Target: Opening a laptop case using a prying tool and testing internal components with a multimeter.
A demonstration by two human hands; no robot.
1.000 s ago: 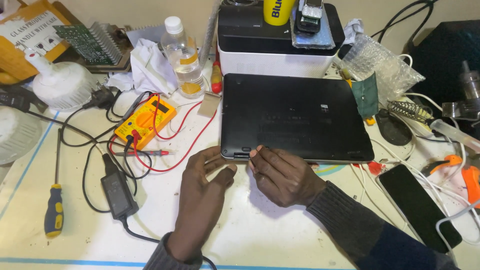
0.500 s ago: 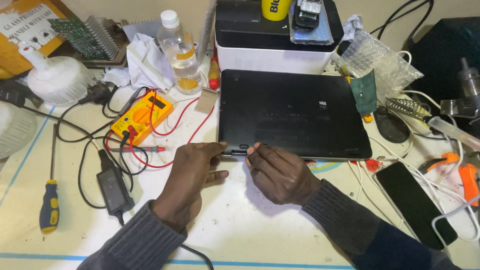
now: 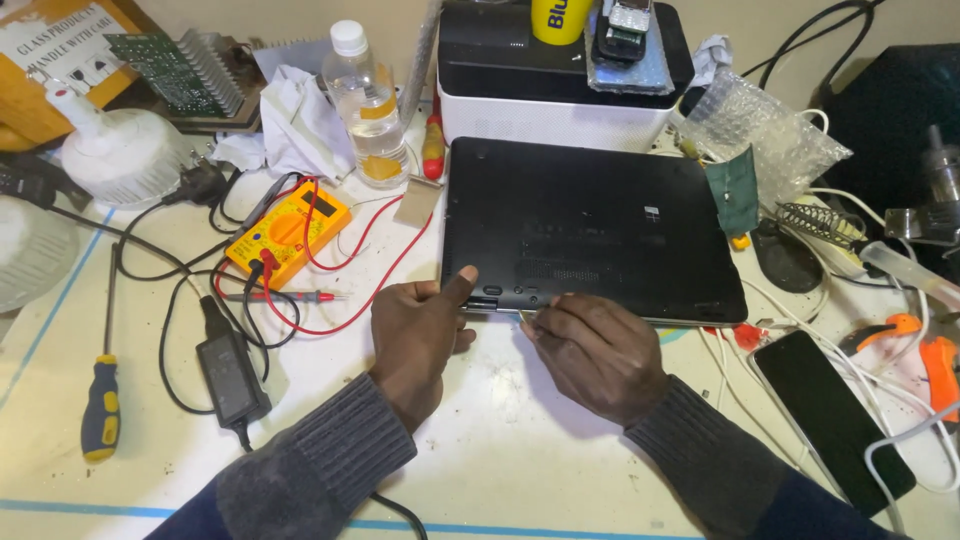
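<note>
A black laptop lies closed and bottom-up on the white worktable. My left hand is at its near left corner, thumb pressed on the edge and fingers curled against the side. My right hand rests just right of it at the laptop's near edge. Its fingertips are pinched together on a pale sliver there; I cannot tell whether that is a small tool or a nail. Both forearms wear grey knit sleeves.
Left of the laptop are a yellow multimeter with red and black leads, a black power adapter, a blue-and-yellow screwdriver and a plastic bottle. A white-and-black box stands behind. A dark phone and cables lie right.
My left hand has slid up to the laptop's near left corner and its thumb now rests on the edge. My right hand has stayed at the near edge.
</note>
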